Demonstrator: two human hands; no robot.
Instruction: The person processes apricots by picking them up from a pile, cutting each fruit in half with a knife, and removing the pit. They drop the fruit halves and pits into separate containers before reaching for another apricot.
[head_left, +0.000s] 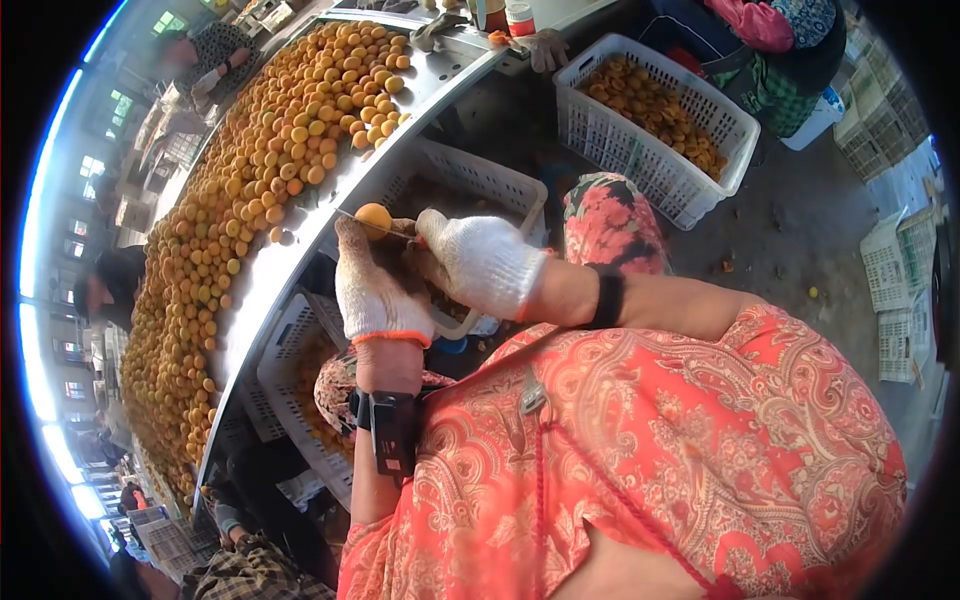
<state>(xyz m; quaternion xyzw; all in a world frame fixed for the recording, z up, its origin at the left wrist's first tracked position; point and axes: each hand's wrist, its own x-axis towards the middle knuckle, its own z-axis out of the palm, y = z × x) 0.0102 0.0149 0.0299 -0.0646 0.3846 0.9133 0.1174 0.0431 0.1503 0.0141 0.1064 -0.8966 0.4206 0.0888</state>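
My left hand [385, 285], in a white glove stained brown at the fingers, is closed round an orange apricot [373, 219]. My right hand [480, 262], gloved too, is closed on a small knife [398, 234]. Its thin blade lies against the apricot, and the handle is mostly hidden in the glove. Both hands are close together beside the edge of a metal table [318, 212], over a white crate [500, 180] with dark contents. On the table is a large heap of whole apricots [290, 130].
A white crate [655, 180] of cut apricots stands on the floor at the upper right, near another person [770, 60]. Another crate [285, 365] is under the table edge. Stacked crates [895, 265] stand at the far right. Several people are around the table.
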